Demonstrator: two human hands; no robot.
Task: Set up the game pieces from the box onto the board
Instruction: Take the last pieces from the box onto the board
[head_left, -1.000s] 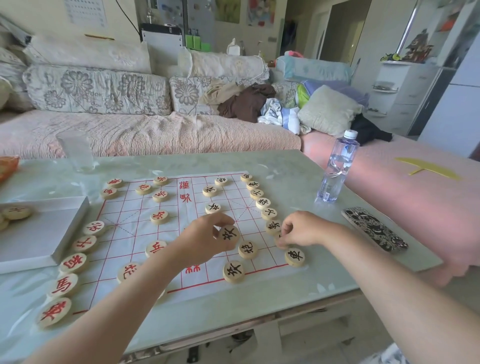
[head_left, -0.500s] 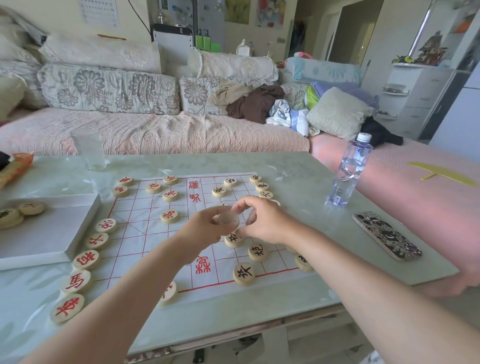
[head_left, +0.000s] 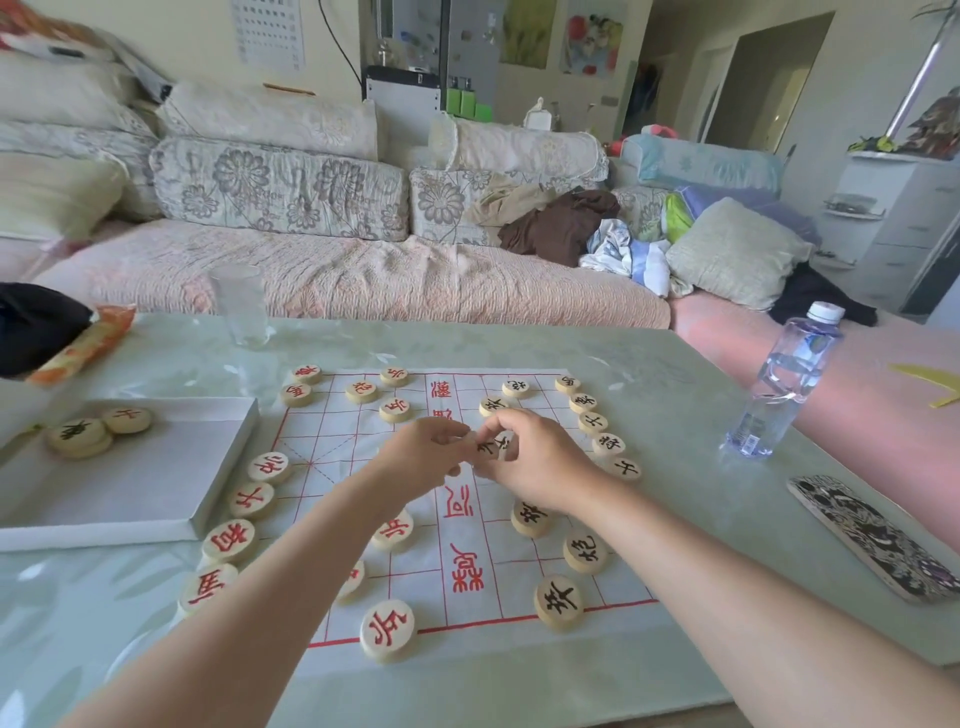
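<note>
- My left hand (head_left: 423, 454) and right hand (head_left: 537, 465) meet over the middle of the board (head_left: 467, 551), knuckles toward me and fingertips almost touching.
- Between them sits a black-lettered piece (head_left: 493, 446), tilted with its face toward me.
- My right thumb and forefinger curl round this piece. My left fingertips pinch its left rim, with the other left fingers tucked in.
- I cannot tell whether a second disc is pressed against it.
- The board is a white sheet with a red grid, lying flat in the middle of the table (head_left: 649, 364).
- Red pieces (head_left: 230, 540) run down the board's left edge, with a few more scattered on the left half.
- A black row (head_left: 608, 444) lines the board's right edge, and three more black discs lie at its near right.
- The box (head_left: 130, 483) lies by the table's left edge, just beside the board, with spare pieces (head_left: 78, 435) stacked in its far-left corner.
- A water bottle (head_left: 784, 384) stands upright near the table's right edge, and a phone (head_left: 878, 535) lies flat closer to me on that side.
- A clear glass (head_left: 239, 306) stands at the far edge, and an orange packet (head_left: 83, 343) lies at the far-left corner.
</note>
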